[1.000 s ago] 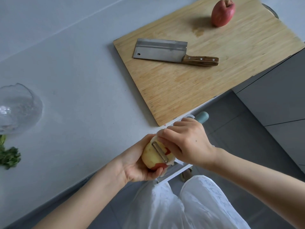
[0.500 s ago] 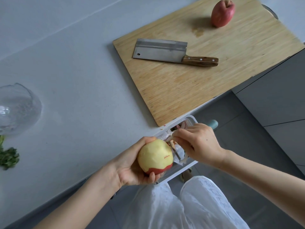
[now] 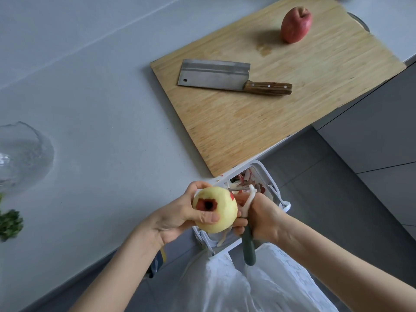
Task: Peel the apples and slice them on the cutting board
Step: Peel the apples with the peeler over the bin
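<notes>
Left hand (image 3: 177,218) cups a mostly peeled apple (image 3: 222,206), thumb across its front, just off the counter (image 3: 112,104) edge. Right hand (image 3: 264,219) is clenched round the peeler (image 3: 248,251) just beside the fruit, above a white bin (image 3: 273,183) of peelings. Farther back, a cleaver (image 3: 216,75) and an unpeeled red apple (image 3: 296,24) lie apart on the cutting board (image 3: 258,127).

Seen from our own head: our two forearms (image 3: 117,266), bare from frame edge to wrist, show at 7 and 4 o'clock and end in our left grip (image 3: 177,219) and right grip (image 3: 265,219), with a short-cut thumbnail (image 3: 211,218) visible on the left. At 6 o'clock we wear loose white trousers (image 3: 270,289), the cloth thin, creased and faintly patterned with a raised, dotted weave across both legs.
</notes>
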A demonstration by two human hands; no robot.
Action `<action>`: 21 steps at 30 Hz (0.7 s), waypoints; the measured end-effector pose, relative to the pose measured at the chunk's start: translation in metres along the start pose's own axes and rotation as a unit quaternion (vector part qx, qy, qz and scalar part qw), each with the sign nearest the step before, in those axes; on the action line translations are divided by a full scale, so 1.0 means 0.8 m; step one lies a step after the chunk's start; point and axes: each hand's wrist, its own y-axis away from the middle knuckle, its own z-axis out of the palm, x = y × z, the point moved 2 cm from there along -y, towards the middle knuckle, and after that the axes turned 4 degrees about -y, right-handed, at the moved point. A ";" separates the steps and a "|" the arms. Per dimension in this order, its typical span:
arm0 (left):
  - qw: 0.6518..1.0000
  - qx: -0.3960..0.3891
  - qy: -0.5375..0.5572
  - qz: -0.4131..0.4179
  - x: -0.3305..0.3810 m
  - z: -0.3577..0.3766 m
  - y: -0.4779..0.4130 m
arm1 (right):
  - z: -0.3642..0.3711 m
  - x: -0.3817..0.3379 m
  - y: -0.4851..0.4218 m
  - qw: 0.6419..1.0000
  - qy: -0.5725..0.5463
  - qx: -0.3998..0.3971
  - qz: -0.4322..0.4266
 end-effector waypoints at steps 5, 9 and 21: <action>0.987 0.025 0.160 -0.021 -0.016 -0.001 -0.007 | 0.007 0.005 0.003 0.995 0.013 0.058 -0.077; 0.948 0.029 0.317 -0.030 -0.024 0.007 -0.009 | 0.011 0.013 0.000 0.986 -0.007 0.095 -0.136; 0.922 0.096 0.367 -0.081 -0.026 0.008 0.000 | 0.014 -0.004 0.011 0.945 0.203 0.173 -0.188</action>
